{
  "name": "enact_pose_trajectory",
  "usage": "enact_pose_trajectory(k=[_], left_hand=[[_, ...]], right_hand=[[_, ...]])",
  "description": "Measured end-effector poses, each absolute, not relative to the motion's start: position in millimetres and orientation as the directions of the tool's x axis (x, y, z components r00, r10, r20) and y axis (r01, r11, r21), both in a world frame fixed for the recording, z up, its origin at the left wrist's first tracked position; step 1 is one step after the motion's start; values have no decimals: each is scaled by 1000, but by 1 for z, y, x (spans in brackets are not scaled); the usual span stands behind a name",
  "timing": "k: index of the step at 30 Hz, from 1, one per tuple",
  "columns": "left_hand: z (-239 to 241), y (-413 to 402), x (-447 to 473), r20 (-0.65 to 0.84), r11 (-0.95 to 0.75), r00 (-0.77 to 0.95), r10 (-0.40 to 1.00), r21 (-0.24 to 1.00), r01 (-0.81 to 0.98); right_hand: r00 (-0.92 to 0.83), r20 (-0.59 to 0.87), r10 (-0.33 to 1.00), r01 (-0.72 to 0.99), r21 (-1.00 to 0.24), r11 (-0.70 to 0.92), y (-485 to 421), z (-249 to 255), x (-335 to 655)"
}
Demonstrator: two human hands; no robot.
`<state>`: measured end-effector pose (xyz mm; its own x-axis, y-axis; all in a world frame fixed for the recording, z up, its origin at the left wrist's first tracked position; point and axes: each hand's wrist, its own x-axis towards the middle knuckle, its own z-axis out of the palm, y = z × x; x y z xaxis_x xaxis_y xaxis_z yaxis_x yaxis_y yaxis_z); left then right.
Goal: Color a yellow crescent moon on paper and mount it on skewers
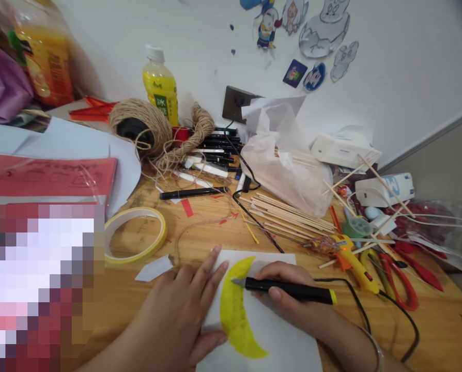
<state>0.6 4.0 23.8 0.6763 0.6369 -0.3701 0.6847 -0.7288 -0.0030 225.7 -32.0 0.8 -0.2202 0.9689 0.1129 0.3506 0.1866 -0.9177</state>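
Observation:
A white sheet of paper (293, 341) lies on the wooden table at the front middle. On it is a crescent moon (234, 310) filled in yellow, with faint darker marks along its middle. My right hand (293, 289) grips a black marker (293, 290) with a yellow end. The marker's grey tip touches, or hovers just over, the upper part of the crescent. My left hand (188, 305) rests with fingers spread on the paper's left side, beside the crescent. A small white paper scrap (153, 268) lies just beyond the left hand.
A roll of yellow tape (159, 243) stands left of the paper. Behind are a twine ball (153, 116), a yellow drink bottle (160, 85), several markers (219, 150) and wooden sticks (293, 217). A yellow glue gun (357, 263) with a black cord and red-handled scissors (401, 284) lie right.

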Motion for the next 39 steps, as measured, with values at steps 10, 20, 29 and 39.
enact_pose_trajectory(k=[10, 20, 29, 39], left_hand=[[18, 3, -1, -337, -720, 681, 650, 15, 694], [23, 5, 2, -385, -730, 677, 628, 13, 684], [23, 3, 0, -370, -731, 677, 636, -8, 683], [21, 3, -1, -373, -734, 682, 630, 2, 679]], right_hand=[[-201, 85, 976, 301, -942, 145, -33, 1, 225], [-232, 84, 969, 265, -953, 146, -32, -1, 227], [-205, 79, 976, 242, -962, 129, -33, -1, 227], [-220, 77, 972, 174, -978, 117, -33, -5, 228]])
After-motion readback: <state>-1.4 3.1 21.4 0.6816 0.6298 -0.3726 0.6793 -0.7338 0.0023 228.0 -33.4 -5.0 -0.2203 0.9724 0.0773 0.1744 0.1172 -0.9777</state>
